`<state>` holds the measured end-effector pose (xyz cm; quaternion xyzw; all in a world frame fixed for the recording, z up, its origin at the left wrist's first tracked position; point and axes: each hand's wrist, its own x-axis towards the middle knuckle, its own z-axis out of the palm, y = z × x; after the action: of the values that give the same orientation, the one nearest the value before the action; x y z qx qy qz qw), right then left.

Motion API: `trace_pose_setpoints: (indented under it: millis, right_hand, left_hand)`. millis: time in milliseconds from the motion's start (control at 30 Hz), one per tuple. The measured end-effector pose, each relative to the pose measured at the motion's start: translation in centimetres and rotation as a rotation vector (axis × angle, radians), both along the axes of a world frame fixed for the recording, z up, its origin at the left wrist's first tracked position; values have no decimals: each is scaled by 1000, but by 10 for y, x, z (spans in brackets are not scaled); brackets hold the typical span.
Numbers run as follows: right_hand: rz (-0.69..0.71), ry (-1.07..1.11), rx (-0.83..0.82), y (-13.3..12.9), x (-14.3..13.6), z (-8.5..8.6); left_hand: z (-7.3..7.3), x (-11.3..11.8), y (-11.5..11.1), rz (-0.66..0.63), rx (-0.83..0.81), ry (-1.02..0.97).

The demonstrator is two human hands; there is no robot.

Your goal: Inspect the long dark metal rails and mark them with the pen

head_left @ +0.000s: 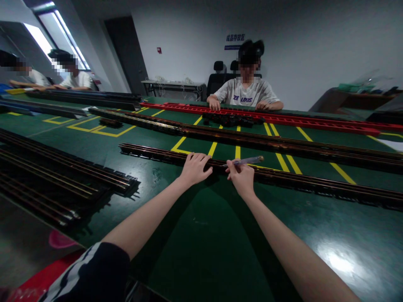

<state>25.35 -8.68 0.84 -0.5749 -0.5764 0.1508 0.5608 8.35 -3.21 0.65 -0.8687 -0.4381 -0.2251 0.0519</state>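
A long black rail (151, 153) with copper-coloured strips along it lies across the green table (201, 235) in front of me. My left hand (194, 168) is on this rail, its fingers bent over the top and the thumb on the near side. Just to the right, my right hand (242, 178) pinches a clear pen (248, 160) between thumb and fingers. The pen's tip points left and down at the rail, and its gold-coloured end points right. Whether the tip touches the rail is too small to tell.
Beyond lies another long black rail (220, 134), then a pile of small black parts (233, 120) and red ladder-like frames (176, 107). More black rails (63, 161) lie at left. Across the table sits a person (245, 94); two others are at far left. Yellow tape lines (238, 142) mark the tabletop.
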Motion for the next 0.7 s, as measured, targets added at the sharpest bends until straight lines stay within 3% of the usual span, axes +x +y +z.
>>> trace_pose_setpoints:
  millis: [700]
  right_hand:
    - [25, 1, -29, -1, 0, 2]
  left_hand:
    - [-5, 1, 3, 9, 52, 19]
